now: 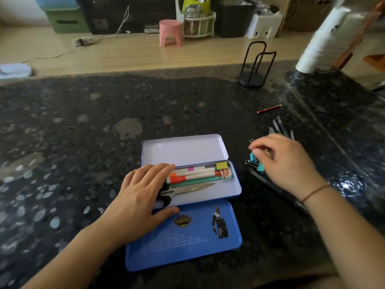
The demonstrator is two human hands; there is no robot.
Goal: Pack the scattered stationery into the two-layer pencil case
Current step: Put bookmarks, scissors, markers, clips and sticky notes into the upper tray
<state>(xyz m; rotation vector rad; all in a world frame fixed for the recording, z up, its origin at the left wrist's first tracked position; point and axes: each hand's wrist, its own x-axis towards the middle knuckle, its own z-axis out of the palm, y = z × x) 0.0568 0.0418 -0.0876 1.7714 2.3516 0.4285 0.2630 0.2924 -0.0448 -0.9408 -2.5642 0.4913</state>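
The pencil case (235, 192) lies open on the dark stone counter, its pale lid (183, 151) tilted up at the back. Its tray holds white markers (200, 174), a green ruler (198, 181), scissors (193, 187) and a yellow binder clip (221, 165). A blue layer (187, 243) lies flat in front. My left hand (141, 197) rests flat on the case's left end, thumb at its front edge. My right hand (287, 163), blurred, has curled fingers over teal binder clips (253, 157). Whether it grips one is unclear.
Black pens (279, 126) and a red pencil (269, 109) lie beyond my right hand; a dark pen (270, 184) lies under it. A black wire holder (253, 65) and a white paper roll (325, 42) stand at the counter's far right edge.
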